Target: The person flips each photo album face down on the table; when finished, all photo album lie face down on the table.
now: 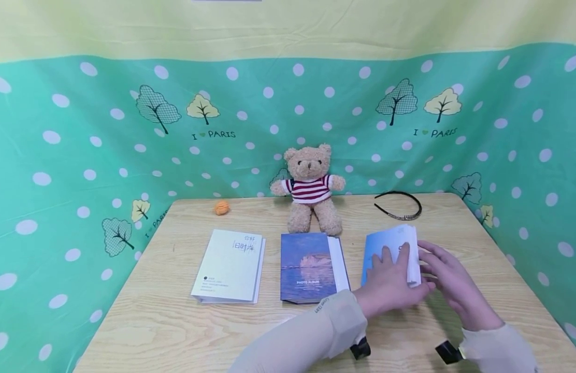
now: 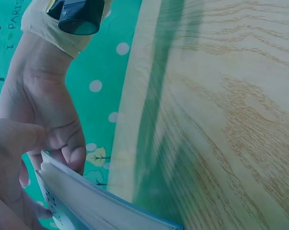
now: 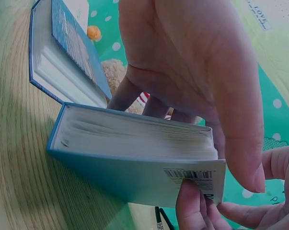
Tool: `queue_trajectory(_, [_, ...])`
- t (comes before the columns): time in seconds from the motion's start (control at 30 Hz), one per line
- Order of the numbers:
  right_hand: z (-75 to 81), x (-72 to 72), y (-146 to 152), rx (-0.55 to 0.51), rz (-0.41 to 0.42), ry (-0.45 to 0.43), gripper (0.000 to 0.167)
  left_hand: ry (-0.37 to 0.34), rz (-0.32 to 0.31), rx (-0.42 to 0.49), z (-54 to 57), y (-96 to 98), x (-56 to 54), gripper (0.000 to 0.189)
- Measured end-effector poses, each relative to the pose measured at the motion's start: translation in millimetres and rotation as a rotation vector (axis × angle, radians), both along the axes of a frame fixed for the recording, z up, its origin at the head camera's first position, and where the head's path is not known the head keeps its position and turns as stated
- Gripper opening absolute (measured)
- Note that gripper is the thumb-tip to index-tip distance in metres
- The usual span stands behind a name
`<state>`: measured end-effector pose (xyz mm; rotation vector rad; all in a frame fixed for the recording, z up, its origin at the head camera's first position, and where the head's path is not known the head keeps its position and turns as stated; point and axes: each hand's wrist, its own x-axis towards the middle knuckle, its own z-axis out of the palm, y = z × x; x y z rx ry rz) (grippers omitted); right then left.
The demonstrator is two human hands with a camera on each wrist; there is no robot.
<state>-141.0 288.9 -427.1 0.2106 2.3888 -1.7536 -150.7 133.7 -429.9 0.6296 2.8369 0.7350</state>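
A thick blue album (image 1: 386, 243) with white page edges is tilted up off the right part of the table. Spread across its front cover is my left hand (image 1: 390, 285), which grips it with the thumb round towards the page side. My right hand (image 1: 458, 285) holds the same album from the right, its fingertips (image 3: 190, 203) on the barcoded back cover. In the right wrist view, the album's blue edge is low by the tabletop. Both thumbs come close together at the album's near right corner. The left wrist view shows only part of the left hand (image 2: 10, 148).
A dark blue photo album (image 1: 306, 264) lies mid-table, with a white album (image 1: 229, 264) to its left. Behind them sit a teddy bear (image 1: 311, 191) in a striped shirt, an orange ball-like object (image 1: 221, 207) and a black headband (image 1: 404, 215). A dotted curtain (image 1: 250, 119) surrounds the table.
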Motion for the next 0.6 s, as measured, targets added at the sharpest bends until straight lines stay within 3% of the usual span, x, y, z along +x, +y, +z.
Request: queue_trajectory(0.6, [-0.9, 1.0, -1.3, -0.173, 0.047, 0.079, 0.056, 0.025, 0.024, 0.067, -0.3, -0.7, -5.6, 0.098])
